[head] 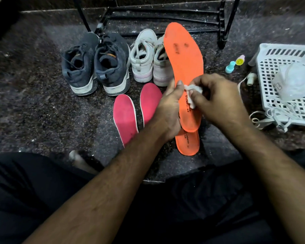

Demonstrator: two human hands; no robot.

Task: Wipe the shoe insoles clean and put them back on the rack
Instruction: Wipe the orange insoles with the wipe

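On the dark speckled floor (pixel 33 106), before the black rack (pixel 162 16), the left hand (pixel 167 110) grips an orange insole (pixel 183 55) by its edge, lifted above a second orange insole (pixel 187 143). The right hand (pixel 218 101) pinches a white cloth (pixel 192 88) against it. Two pink insoles (pixel 125 117) lie just left.

A long orange foam insole (pixel 183 55) with black print is lifted, toe pointing far, a small white wipe (pixel 192 92) on its middle; a second orange insole (pixel 187 143) lies beneath on the floor; two pink insoles (pixel 125 118) lie left; a black metal rack (pixel 165 16) stands far
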